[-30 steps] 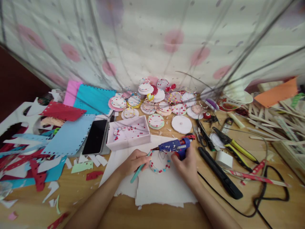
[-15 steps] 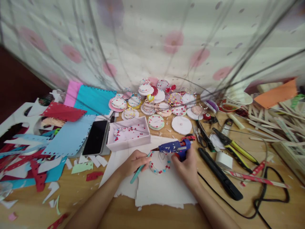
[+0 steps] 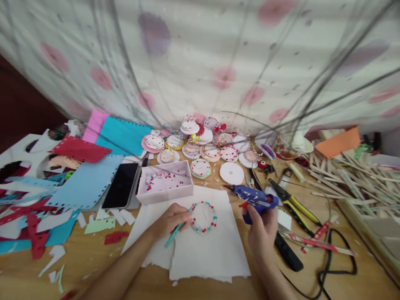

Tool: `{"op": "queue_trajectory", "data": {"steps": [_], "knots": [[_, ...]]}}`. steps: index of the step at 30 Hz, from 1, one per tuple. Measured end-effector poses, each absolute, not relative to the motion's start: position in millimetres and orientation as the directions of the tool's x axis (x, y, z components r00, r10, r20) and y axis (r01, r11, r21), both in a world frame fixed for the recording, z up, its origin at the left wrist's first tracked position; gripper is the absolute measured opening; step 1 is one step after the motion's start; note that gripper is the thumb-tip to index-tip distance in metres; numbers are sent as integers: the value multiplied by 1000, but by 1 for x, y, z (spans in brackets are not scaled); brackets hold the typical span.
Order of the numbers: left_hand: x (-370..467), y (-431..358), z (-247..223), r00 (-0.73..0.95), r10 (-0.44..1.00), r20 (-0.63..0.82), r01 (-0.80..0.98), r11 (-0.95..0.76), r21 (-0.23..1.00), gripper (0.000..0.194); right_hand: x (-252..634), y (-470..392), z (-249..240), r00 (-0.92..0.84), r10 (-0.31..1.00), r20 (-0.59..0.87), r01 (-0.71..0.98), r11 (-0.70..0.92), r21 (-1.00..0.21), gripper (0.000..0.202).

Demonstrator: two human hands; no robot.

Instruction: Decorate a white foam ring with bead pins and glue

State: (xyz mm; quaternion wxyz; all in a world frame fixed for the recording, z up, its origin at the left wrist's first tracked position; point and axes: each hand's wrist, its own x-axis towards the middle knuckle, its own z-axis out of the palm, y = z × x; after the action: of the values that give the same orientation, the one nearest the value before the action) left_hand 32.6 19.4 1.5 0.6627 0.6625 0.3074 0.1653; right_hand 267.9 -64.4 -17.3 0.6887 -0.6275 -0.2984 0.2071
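Note:
My left hand (image 3: 175, 218) is closed on teal tweezers (image 3: 173, 236), whose far end reaches the left edge of a beaded ring (image 3: 203, 230). Red, blue and white beads run round this ring, which lies over white paper (image 3: 212, 256). In my right hand (image 3: 264, 229) is a blue hot glue gun (image 3: 256, 196), gripped by its handle, with an orange-red trigger showing. Its nozzle points left, apart from the ring. Just behind the paper stands an open pale box (image 3: 165, 192) with small red beads inside.
Decorated paper discs (image 3: 209, 152) crowd the back. A phone (image 3: 121, 186) and coloured foam sheets (image 3: 84, 183) lie left among scraps. To the right are yellow-handled pliers (image 3: 300, 212), a black cable (image 3: 328, 254) and a pile of wooden sticks (image 3: 368, 175).
My right hand has drawn the glue gun rightward, away from the ring. The tweezers stay in my left hand beside the ring. The camera view has shifted slightly.

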Motion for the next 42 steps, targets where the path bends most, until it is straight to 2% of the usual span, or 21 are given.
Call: {"op": "queue_trajectory", "data": {"steps": [3,5,8,11,14,17,20,25,29,31,34,36,38,42], "knots": [[32,20,2,756,625,-194,195,68,979,51,281,-81,-13,801,592,87,54,73,-996,38],[31,20,1,759,618,-205,206,70,976,51,287,-95,-16,820,566,79,107,-16,-994,44],[30,20,-2,751,621,-225,227,78,971,51,292,-113,-27,822,524,221,342,-145,-928,41],[30,20,-5,736,636,-232,233,83,969,52,294,-119,-39,750,571,333,546,-252,-799,35],[31,20,-4,729,648,-219,227,73,971,54,298,-117,-46,719,595,358,616,-309,-724,36],[32,20,-2,719,664,-205,219,63,974,54,302,-117,-47,682,602,416,673,-294,-678,40],[33,20,-1,697,693,-187,205,58,977,55,303,-124,-43,625,588,513,722,-186,-666,41],[35,18,1,646,734,-208,199,100,975,52,295,-147,-26,518,454,725,788,77,-611,32],[45,3,18,596,767,-238,189,154,970,50,271,-145,-3,239,575,783,847,272,-458,32],[54,-7,30,546,794,-266,172,205,964,49,254,-131,9,81,592,802,834,401,-380,32],[70,-22,45,482,834,-270,110,248,962,48,231,-102,21,-161,553,817,775,583,-242,34],[80,-29,52,430,864,-260,42,269,962,44,222,-86,22,-257,497,829,730,661,-171,29],[88,-32,54,385,888,-252,-27,283,959,43,220,-75,19,-285,456,843,688,710,-151,27],[99,-32,46,411,883,-226,-25,259,966,47,228,-71,5,-214,480,851,654,718,-240,35]]}}
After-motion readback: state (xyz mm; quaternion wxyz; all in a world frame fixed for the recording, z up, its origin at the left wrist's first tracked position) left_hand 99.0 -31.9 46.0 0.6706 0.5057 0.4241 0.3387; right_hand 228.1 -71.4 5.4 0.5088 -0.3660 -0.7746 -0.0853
